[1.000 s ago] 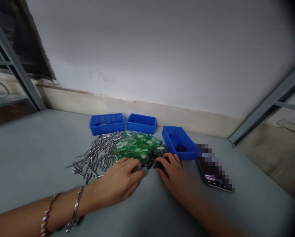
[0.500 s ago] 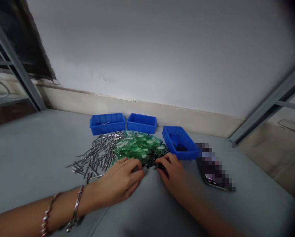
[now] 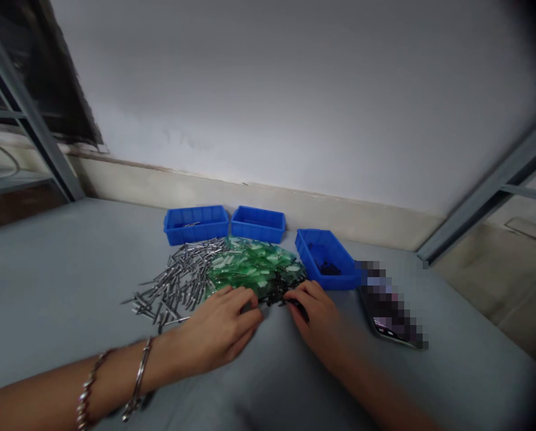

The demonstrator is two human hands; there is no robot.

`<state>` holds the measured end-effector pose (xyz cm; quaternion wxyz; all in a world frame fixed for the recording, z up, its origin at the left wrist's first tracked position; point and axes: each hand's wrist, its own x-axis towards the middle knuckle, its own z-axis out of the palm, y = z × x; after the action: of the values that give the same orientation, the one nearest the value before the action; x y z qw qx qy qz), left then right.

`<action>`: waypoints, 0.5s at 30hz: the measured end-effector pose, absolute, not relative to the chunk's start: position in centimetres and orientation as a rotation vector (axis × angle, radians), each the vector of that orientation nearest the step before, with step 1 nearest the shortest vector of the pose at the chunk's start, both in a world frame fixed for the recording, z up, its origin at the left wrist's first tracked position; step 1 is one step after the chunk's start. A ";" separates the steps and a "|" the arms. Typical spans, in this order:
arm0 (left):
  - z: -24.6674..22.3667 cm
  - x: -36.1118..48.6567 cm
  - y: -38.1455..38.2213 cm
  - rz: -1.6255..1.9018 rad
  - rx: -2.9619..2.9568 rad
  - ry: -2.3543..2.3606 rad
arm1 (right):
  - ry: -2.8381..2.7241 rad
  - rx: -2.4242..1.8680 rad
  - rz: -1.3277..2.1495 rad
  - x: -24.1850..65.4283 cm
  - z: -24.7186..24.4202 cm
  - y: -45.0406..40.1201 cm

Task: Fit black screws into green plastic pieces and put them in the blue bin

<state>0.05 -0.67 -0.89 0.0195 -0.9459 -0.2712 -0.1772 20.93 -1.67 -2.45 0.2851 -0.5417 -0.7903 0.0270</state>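
My left hand [image 3: 225, 326] rests at the near edge of a heap of green translucent plastic pieces [image 3: 250, 263]. Its fingers are curled inward, and whatever they hold, if anything, is hidden. Small black parts [image 3: 275, 292] lie between my two hands, at the front right of the green heap. My right hand [image 3: 316, 314] is closed at those parts, with dark pieces showing between thumb and fingers. Left of the green heap spreads a pile of thin silver metal pins [image 3: 178, 290], close to my left wrist.
Against the wall stand a blue bin [image 3: 196, 234] with a few pins and another blue bin [image 3: 257, 232]. A third blue bin [image 3: 357, 281] at the right holds black parts. Beside it lies a phone [image 3: 384, 328], partly pixelated. Metal frame posts flank the grey table [image 3: 92, 269].
My right hand has shifted very slightly away from the black parts, rightward. My left hand stays in nearly the same place, and the piles and bins look the same.
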 end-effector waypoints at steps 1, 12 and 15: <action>-0.9 0.0 -0.7 -0.556 -2.935 -0.838 | -2.109 -1.428 0.064 21.0 -2.5 -1.6; -0.8 0.1 -0.8 -0.550 -2.941 -0.852 | -2.171 -1.420 -0.040 21.0 -1.5 -2.0; -0.7 0.1 -0.7 -0.555 -2.936 -0.856 | -2.152 -1.367 -0.062 20.9 -1.6 -2.1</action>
<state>0.06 -0.74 -0.74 0.0168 -0.9445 -0.2753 -0.1785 20.89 -2.10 -1.58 0.2913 -0.5129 -0.8072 -0.0232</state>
